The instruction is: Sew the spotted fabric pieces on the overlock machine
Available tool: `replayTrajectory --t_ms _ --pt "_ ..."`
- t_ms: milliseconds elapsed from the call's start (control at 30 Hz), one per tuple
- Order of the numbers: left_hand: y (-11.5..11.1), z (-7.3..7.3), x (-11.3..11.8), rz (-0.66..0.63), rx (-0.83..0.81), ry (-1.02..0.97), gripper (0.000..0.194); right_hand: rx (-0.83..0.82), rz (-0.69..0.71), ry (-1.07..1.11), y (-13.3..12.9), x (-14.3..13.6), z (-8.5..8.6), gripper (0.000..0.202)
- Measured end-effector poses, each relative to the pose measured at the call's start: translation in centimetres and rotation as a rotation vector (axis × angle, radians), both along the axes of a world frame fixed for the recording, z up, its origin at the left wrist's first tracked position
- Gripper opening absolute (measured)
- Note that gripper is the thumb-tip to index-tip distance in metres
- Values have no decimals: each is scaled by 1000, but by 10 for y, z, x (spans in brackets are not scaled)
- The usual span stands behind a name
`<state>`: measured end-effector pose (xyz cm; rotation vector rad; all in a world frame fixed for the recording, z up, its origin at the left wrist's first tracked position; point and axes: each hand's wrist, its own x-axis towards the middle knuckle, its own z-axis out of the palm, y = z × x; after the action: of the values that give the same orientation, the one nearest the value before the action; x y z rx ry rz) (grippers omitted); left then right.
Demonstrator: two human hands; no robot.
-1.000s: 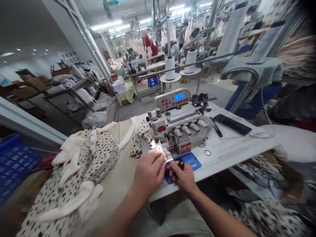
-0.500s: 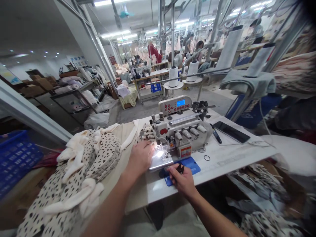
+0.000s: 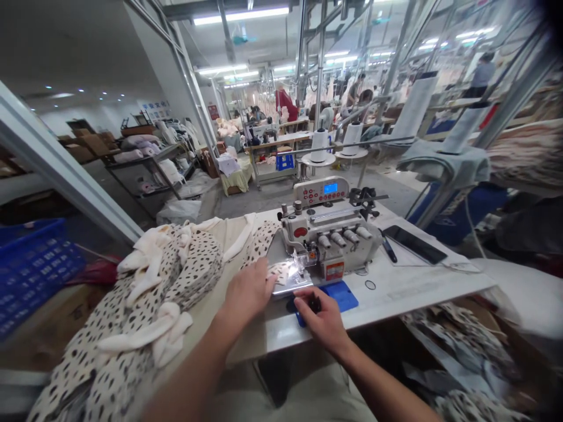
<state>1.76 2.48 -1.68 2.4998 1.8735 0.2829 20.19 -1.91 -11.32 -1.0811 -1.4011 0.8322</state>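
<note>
My left hand [image 3: 250, 288] is at the left of a white overlock sewing machine [image 3: 328, 231], its fingers closed on black-spotted cream fabric [image 3: 264, 239]. A part of that fabric lies on the shiny metal plate by the presser foot, beside my thumb. My right hand [image 3: 324, 319] is curled in front of the plate, over a blue pad [image 3: 342, 296]. Inside its fingers sits a pair of dark thread snips [image 3: 314, 303], mostly hidden by the hand.
Spotted fabric with cream trim [image 3: 193, 266] is heaped along the table's left side. A phone [image 3: 416, 244], a dark pen-like tool [image 3: 389, 250] and a black ring [image 3: 370, 285] lie right of the machine. Thread cones [image 3: 319, 145] stand behind. A blue crate [image 3: 37, 269] is far left.
The view has shifted, so the scene sits further right and lower. My left hand has drawn away from the needle area, and spotted fabric now shows on the plate. The right hand keeps the snips.
</note>
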Motion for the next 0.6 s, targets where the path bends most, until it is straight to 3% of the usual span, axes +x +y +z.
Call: replayTrajectory --t_ms 100,200,333,400,500,600 --pt "-13 5 -5 12 -85 8 26 -28 90 -87 4 -3 19 31" --pt "-31 9 -6 -71 -154 -26 26 -52 204 -221 10 -3 37 44" --pt "-58 10 -5 -224 -283 -43 26 -58 345 -344 13 11 51 16" --pt "-70 9 -6 -317 -347 -17 26 -88 393 -352 13 26 51 19" --pt "-82 2 -6 -503 -420 2 26 -143 372 -311 16 53 44 26" --pt "-84 -12 -3 -713 -404 -9 32 -128 201 -359 25 72 35 33"
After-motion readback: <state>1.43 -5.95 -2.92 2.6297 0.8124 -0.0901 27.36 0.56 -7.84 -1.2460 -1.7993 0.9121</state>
